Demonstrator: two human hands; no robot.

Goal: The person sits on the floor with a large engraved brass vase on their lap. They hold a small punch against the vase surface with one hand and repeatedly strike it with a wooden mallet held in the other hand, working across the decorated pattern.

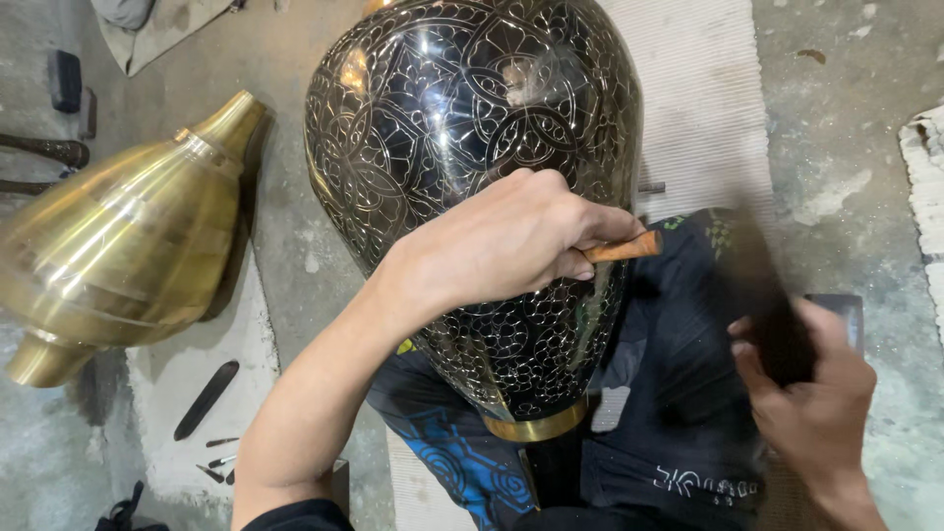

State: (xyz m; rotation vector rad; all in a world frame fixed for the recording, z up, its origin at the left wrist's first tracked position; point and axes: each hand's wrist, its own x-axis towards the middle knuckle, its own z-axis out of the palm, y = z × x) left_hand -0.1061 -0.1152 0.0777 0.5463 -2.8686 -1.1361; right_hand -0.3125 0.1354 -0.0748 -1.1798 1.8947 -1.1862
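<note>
— Holding a short orange-brown wooden-handled chisel (621, 248) in a clenched left hand (497, 241) against the large black engraved metal vase (472, 147), lying across the lap. Right hand (811, 393) clenched on a dark, blurred mallet (772, 305).

— Could slip on the glossy curve and scratch the pattern; a crooked blow likely the cause. Could also roll.

— Beside it, on the floor, a plain golden brass vase (118, 246); small dark tools (206, 398) near the white mat (177, 374). Nothing blocking.

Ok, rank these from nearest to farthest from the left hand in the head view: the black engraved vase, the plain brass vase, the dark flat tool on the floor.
1. Black engraved vase: directly under the left hand, touching.
2. Plain brass vase: off to the left, lying on the floor.
3. Dark flat tool: lower left, on the pale mat.
</note>
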